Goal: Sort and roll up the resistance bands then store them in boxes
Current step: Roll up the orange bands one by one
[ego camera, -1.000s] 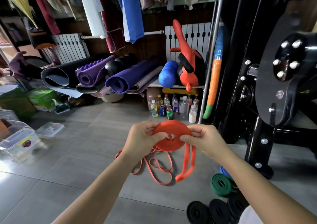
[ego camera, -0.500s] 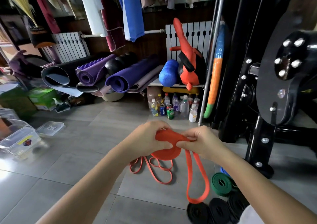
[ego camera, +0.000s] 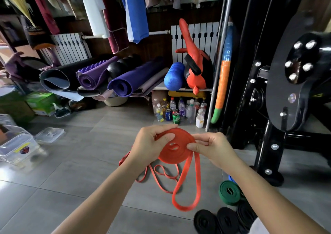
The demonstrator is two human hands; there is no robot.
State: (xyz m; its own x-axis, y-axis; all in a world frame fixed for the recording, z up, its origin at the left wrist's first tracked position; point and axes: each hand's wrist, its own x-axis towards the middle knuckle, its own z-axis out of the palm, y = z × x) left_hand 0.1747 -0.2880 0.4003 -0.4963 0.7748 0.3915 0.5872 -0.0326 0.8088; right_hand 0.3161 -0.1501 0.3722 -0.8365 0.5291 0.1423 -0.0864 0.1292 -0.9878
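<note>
A wide orange resistance band (ego camera: 174, 146) is wound into a flat coil held above the floor. My left hand (ego camera: 150, 146) grips the coil's left side, thumb on top. My right hand (ego camera: 209, 146) pinches the coil's right edge where the loose tail leaves it. The unrolled tail (ego camera: 188, 185) hangs down in a long loop. Thinner orange bands (ego camera: 159, 173) lie tangled on the tiles below. A rolled green band (ego camera: 230, 192) and rolled black bands (ego camera: 215, 221) sit at the lower right. A clear plastic box (ego camera: 17, 146) stands at the left, its lid (ego camera: 49, 135) beside it.
A black weight machine (ego camera: 286, 94) fills the right side. Bottles and cans (ego camera: 177, 111) stand under a shelf ahead. Rolled yoga mats (ego camera: 100, 77) pile at the back, with a green carton (ego camera: 40, 102) at the left. Grey floor tiles (ego camera: 80, 171) spread between the box and the bands.
The coil has been turned flat toward me and a bit more tail is wound on. The hanging loop is shorter than half a second ago.
</note>
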